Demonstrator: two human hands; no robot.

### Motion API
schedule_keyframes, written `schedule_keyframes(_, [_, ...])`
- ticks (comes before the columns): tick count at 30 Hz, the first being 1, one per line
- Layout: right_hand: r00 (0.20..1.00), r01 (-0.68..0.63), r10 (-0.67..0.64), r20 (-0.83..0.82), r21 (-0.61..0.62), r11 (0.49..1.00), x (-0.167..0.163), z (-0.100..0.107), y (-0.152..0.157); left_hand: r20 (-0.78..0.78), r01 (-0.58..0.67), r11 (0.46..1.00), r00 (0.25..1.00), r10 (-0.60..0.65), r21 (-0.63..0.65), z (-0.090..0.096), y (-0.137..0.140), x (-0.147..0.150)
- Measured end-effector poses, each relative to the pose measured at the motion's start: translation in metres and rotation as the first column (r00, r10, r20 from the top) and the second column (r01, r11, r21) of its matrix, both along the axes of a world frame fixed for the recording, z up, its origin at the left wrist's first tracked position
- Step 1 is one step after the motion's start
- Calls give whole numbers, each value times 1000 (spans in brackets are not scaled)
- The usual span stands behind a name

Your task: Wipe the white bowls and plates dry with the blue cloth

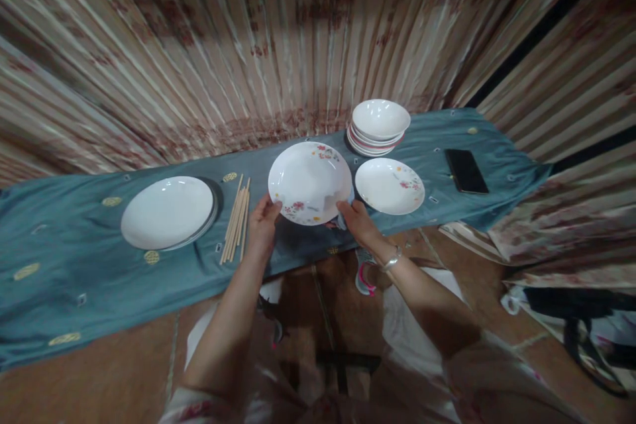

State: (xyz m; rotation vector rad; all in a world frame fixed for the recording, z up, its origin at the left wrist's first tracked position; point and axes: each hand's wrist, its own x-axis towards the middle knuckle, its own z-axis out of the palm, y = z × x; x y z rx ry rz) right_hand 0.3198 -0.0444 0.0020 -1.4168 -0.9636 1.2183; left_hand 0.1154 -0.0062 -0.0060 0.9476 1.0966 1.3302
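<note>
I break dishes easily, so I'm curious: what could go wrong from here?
The held plate might slip or tip, since the left hand and right hand grip only its near side. The left hand could also scatter the chopsticks close beside it. Moving right, the held plate might knock the smaller plate.

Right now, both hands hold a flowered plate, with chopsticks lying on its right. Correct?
The side is wrong: the head view shows the chopsticks lying to the left of the flowered plate, which the left hand and right hand do hold.
</note>
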Motion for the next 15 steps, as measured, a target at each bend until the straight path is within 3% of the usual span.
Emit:
schedule_keyframes(3, [977,41,-54,-204,-67,997,-1,3,-5,29,45,997,999,-43,-70,7,-5,11])
schedule_keyframes(8, [951,19,-70,-300,-169,985,7,17,-14,6,56,997,998,-55,-57,13,-3,25])
schedule_keyframes(11, [951,-20,-49,-304,-218,976,17,29,-19,-15,77,997,997,-77,-31,15,1,29])
schedule_keyframes(15, [985,-73,28,-168,-264,962,46,41,-25,-14,158,987,987,-158,-20,15,2,43])
